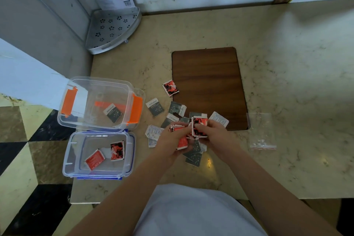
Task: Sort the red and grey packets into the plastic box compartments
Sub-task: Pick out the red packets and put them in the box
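My left hand (pixel 170 144) grips a small bunch of red packets (pixel 182 142) over the pile on the counter. My right hand (pixel 216 136) pinches a red and black packet (pixel 200 126) right beside it. Grey packets (pixel 193 154) lie under and around both hands, and one red packet (pixel 170 87) lies apart by the wooden board. The clear box with orange clips (pixel 137 108) holds one grey packet (pixel 113 112). The clear box with blue trim (pixel 132 151) holds two red packets (pixel 117 151).
A brown wooden board (pixel 207 82) lies on the marble counter (pixel 287 63) beyond the pile. An empty zip bag (pixel 261 132) lies to the right. A white perforated corner rack (pixel 113 28) stands at the back left. The counter's left edge drops to a tiled floor.
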